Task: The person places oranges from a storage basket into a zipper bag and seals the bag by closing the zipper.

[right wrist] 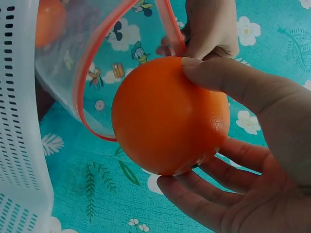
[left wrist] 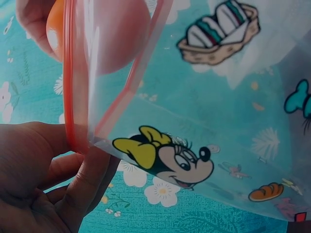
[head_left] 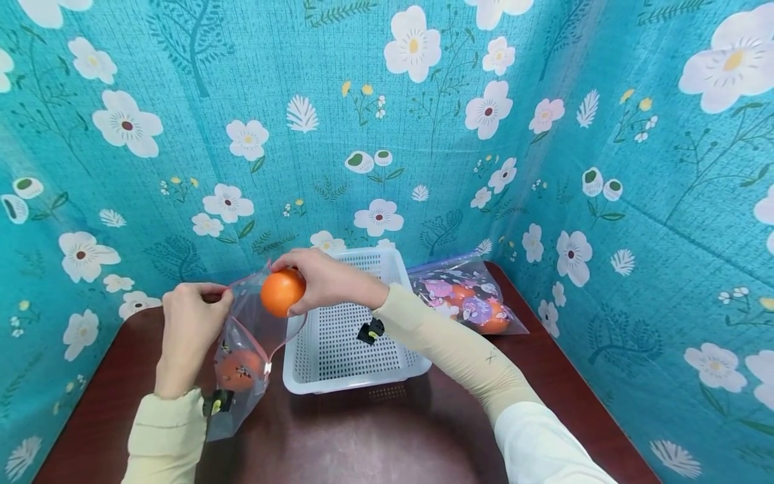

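Note:
An orange is gripped in my right hand, thumb on one side and fingers curled round the other in the right wrist view. It is at the mouth of a clear zip bag with a red-edged opening and cartoon prints. My left hand pinches the bag's rim at the left corner between thumb and fingers, and the mouth gapes. Another orange lies low inside the bag. In the left wrist view the held orange shows partly through the plastic.
A white perforated basket stands on the dark red table under my right forearm. Behind it to the right lies a second printed zip bag with oranges inside. Blue flowered cloth hangs round the back and right.

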The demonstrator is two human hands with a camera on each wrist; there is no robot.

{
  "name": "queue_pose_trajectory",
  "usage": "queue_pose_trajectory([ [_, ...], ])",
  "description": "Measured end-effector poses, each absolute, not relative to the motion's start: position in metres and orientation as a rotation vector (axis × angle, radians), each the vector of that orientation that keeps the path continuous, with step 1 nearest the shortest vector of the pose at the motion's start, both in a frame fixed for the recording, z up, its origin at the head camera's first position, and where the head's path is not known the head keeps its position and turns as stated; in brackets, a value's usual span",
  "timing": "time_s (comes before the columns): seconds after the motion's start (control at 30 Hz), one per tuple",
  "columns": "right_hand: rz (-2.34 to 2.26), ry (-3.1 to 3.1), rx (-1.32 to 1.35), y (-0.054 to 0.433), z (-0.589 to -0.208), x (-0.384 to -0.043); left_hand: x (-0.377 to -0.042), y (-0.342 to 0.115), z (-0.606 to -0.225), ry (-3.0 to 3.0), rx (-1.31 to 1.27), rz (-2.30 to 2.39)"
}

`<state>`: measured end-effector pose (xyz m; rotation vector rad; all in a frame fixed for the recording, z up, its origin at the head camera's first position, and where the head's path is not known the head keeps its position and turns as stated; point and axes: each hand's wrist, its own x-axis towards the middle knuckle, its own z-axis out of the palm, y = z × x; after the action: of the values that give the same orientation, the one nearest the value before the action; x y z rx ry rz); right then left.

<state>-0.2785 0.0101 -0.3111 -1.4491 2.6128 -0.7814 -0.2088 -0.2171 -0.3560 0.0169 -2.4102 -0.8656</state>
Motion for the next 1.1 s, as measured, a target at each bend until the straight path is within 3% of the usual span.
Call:
queue_pose_trajectory([
  [1.1, -0.709, 2.522, -1.487, -0.005, -0.321, -0.284, -0.212, -0.22, -0.352, -2.448, 0.025, -0.892],
])
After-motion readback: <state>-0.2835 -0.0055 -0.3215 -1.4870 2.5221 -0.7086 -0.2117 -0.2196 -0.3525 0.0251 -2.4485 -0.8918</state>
